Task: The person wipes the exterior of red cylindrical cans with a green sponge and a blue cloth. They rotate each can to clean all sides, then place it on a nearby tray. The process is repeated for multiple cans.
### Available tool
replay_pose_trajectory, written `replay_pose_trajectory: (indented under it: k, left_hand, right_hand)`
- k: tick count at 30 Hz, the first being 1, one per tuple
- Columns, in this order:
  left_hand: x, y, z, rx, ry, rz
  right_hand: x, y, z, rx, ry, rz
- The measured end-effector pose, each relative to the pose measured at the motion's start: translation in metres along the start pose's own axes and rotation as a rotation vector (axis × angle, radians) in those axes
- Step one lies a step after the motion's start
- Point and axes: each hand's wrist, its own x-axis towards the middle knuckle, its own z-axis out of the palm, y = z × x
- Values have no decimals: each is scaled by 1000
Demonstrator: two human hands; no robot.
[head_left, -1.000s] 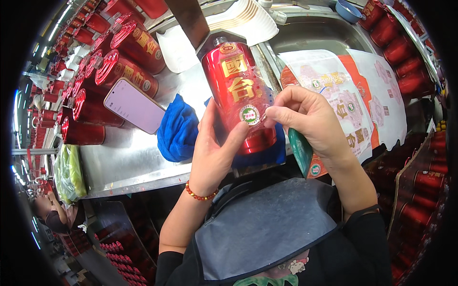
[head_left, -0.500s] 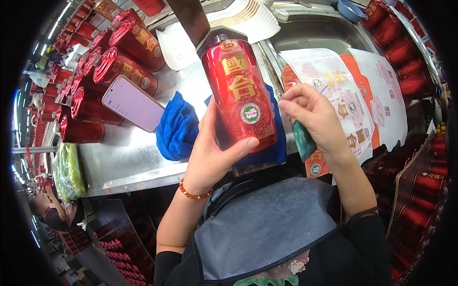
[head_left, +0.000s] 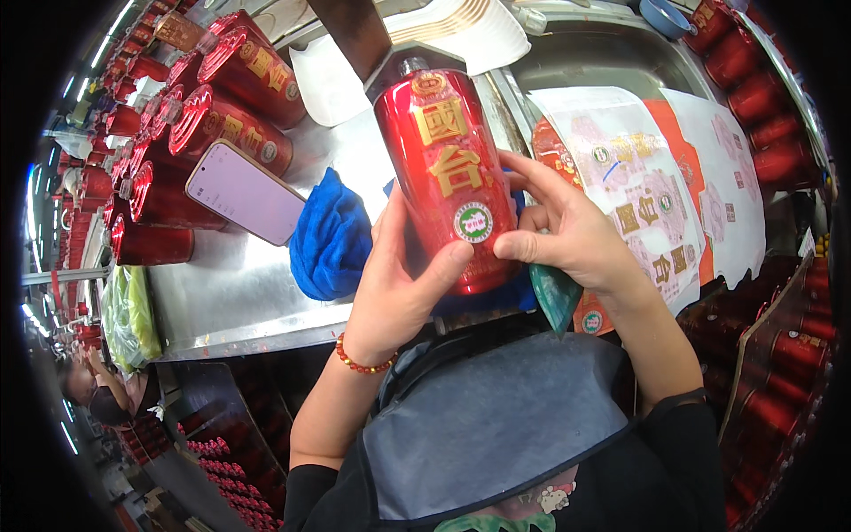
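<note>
A glossy red bottle [head_left: 443, 199] with gold lettering and a round green-and-white emblem leans in front of me, neck pointing away. My left hand [head_left: 403, 266] wraps its left side, thumb lying across the lower front. On the other side my right hand [head_left: 563, 226] touches the bottle with thumb and fingers near the emblem. Tucked in that palm is a flat green scraper [head_left: 556, 297], its corner pointing down. Beneath the bottle, part of a blue cloth shows. A dark metal bracket [head_left: 415, 60] sits around the bottle's neck.
A crumpled blue cloth [head_left: 330, 235] and a phone [head_left: 246, 193] lie left on the metal table [head_left: 230, 306]. Several red bottles [head_left: 226, 133] crowd the far left. Decal sheets [head_left: 643, 168] lie right, before a sink [head_left: 612, 58]. Racks of red bottles [head_left: 780, 372] stand right.
My right hand has moved left onto the bottle, bringing the green scraper along. The bottle has turned slightly, its emblem shifting right. My left hand keeps its hold.
</note>
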Motion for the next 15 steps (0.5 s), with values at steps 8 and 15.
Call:
replay_pose_trajectory:
  k: [8,15]
  left_hand:
    - [21,18,-5,-198,23,27]
    - [70,32,-4,-67,245,82]
  right_hand:
    - [5,-18,-7,70,-57,98]
    - [19,-21,4,93,-87,51]
